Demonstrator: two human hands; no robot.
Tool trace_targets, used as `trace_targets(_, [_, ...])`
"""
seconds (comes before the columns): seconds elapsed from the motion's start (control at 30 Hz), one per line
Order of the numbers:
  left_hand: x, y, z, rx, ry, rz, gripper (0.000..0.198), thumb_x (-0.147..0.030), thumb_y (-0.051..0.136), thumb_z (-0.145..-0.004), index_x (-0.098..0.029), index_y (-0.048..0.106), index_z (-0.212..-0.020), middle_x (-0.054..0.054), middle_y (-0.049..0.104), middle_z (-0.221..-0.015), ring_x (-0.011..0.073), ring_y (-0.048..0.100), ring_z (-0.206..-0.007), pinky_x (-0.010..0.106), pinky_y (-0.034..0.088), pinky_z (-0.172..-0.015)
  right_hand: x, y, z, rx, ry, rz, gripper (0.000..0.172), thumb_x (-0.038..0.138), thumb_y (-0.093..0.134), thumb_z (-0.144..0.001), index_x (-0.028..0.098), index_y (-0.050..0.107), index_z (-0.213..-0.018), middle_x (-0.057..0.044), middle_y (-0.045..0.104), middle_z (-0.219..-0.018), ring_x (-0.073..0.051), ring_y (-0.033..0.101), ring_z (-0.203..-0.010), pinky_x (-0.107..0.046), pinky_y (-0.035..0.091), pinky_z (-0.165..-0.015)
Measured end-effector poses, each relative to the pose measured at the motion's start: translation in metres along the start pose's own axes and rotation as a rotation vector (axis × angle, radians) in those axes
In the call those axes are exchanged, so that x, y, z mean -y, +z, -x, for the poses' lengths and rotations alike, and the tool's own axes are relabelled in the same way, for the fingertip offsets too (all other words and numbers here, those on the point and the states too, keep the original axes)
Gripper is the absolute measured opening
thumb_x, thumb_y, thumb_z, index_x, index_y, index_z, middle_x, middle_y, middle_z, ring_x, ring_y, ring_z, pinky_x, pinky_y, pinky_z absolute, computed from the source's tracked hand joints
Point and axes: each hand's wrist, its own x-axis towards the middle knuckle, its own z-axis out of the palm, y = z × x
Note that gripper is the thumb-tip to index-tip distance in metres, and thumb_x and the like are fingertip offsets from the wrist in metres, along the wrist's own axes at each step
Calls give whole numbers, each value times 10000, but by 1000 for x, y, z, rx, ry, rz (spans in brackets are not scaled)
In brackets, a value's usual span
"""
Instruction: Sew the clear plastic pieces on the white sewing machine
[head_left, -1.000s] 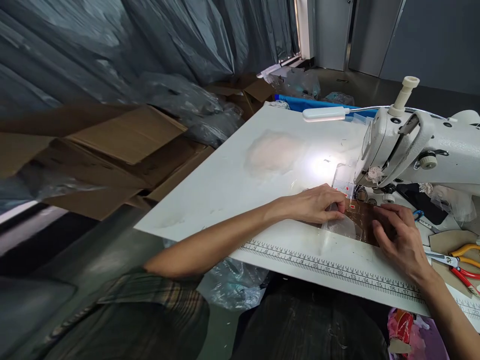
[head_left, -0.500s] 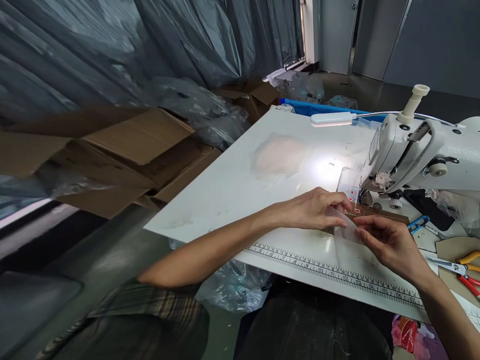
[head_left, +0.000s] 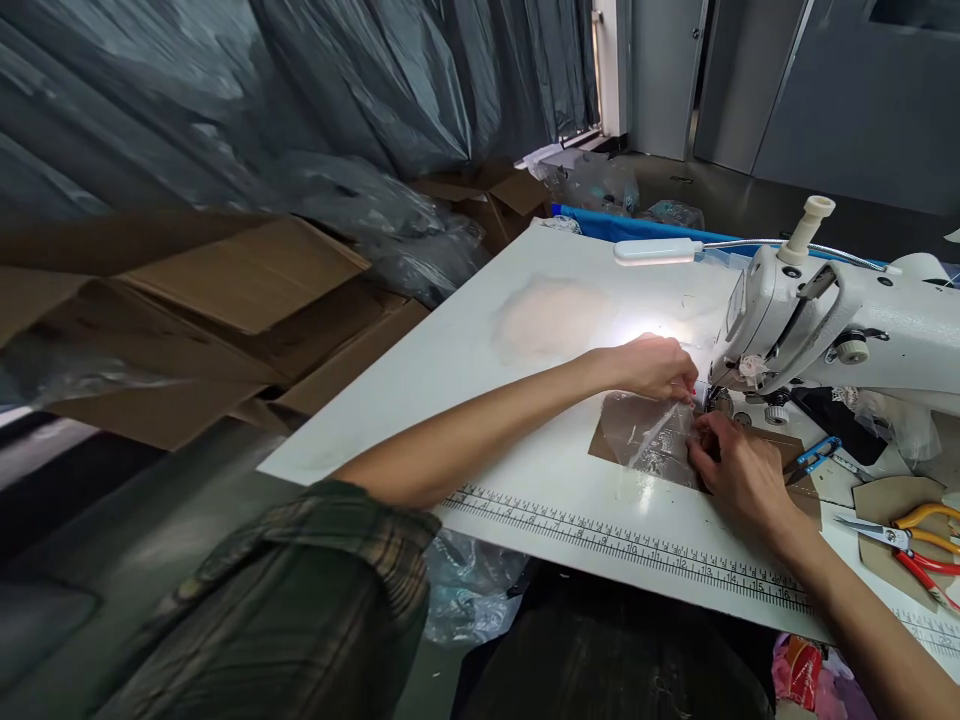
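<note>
Just left of the needle area of the white sewing machine [head_left: 862,320], my left hand [head_left: 654,366] is closed, pinching the upper edge of a clear plastic sheet [head_left: 651,432]. My right hand [head_left: 739,465] is closed at the sheet's right edge, thumb and fingers together on it. The sheet hangs loosely between the hands, creased and shiny. Beneath it lies a flat brown board [head_left: 606,445] on the table, which reaches right under my right hand. The fingertips of both hands are close to the presser foot, partly hiding what lies there.
The white table [head_left: 420,420] has a ruler strip [head_left: 600,535] along its front. Right of my hand lie blue thread snips [head_left: 817,455], scissors [head_left: 881,530] and tools with orange and red handles. A lamp [head_left: 656,251] lights the work. Cardboard boxes [head_left: 247,280] stand left.
My left hand has moved up toward the needle, and my right hand has shifted slightly left. The plastic sheet now spreads out to the left over the brown board, which shows more.
</note>
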Motion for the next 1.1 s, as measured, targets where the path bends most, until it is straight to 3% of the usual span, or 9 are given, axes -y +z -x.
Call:
trace_targets(0.07, [10, 4, -20, -16, 14, -78, 154, -321, 741, -801, -188, 740, -878, 41, 684, -857, 160, 597, -716, 248, 366, -588, -6, 1, -5, -52, -54, 213, 265, 325, 531, -920, 243, 702, -1105, -110, 709, -1047, -225, 676, -735, -301, 457, -547])
trace_targets(0.17, [20, 10, -29, -123, 25, -125, 307, -333, 793, -762, -148, 701, -988, 110, 648, -1078, 224, 612, -911, 285, 437, -716, -17, 2, -8, -59, -60, 280, 325, 391, 500, -951, 288, 710, -1178, -100, 710, -1021, -232, 682, -754, -304, 467, -547])
trace_targets(0.27, [22, 17, -11, -287, 55, -169, 244, -271, 690, -855, -151, 652, -1064, 121, 614, -1175, 218, 604, -960, 304, 455, -764, -27, 4, -9, -65, -58, 234, 336, 402, 474, -962, 297, 726, -1158, -80, 725, -943, -225, 685, -750, -306, 491, -572])
trace_targets(0.33, [15, 22, 10, -377, 157, -139, 145, -246, 578, -925, -167, 653, -1021, 93, 643, -1103, 186, 608, -910, 306, 465, -760, -32, 6, -9, -85, -81, 203, 332, 389, 470, -960, 301, 730, -1147, -69, 730, -933, -215, 683, -733, -304, 496, -576])
trace_targets(0.43, [-2, 32, 38, -369, 428, 31, 174, -329, 591, -922, -197, 673, -999, 64, 681, -1025, 170, 623, -900, 311, 495, -793, -35, 7, -10, -92, -90, 193, 336, 361, 458, -954, 296, 734, -1135, -67, 730, -929, -211, 677, -701, -307, 493, -561])
trace_targets(0.5, [-12, 39, 48, -316, 498, 66, 163, -307, 589, -924, -202, 684, -1003, 71, 696, -1052, 164, 632, -887, 310, 507, -792, -35, 7, -10, -81, -81, 196, 349, 338, 450, -947, 285, 732, -1146, -76, 728, -945, -223, 681, -717, -318, 499, -563])
trace_targets(0.67, [-24, 57, 49, -276, 381, -108, 337, -189, 390, -995, -178, 680, -824, 68, 701, -870, 140, 592, -729, 287, 499, -726, -34, 3, -8, -40, -108, 168, 368, 310, 450, -930, 283, 712, -1186, -77, 726, -887, -228, 668, -731, -330, 520, -586])
trace_targets(0.9, [-24, 64, 48, -397, 452, -114, 303, -275, 432, -1021, -189, 691, -890, 54, 715, -931, 137, 600, -763, 293, 464, -730, -44, -17, -13, 98, -130, -65, 398, 268, 451, -903, 253, 695, -1217, -71, 726, -1008, -201, 680, -857, -351, 556, -782])
trace_targets(1.1, [-23, 65, 46, -394, 351, -67, 283, -223, 449, -971, -203, 708, -858, 58, 739, -990, 141, 626, -794, 326, 477, -756, -51, -16, -7, -7, -97, -141, 362, 300, 456, -920, 226, 716, -1162, -72, 721, -922, -198, 661, -791, -352, 553, -743])
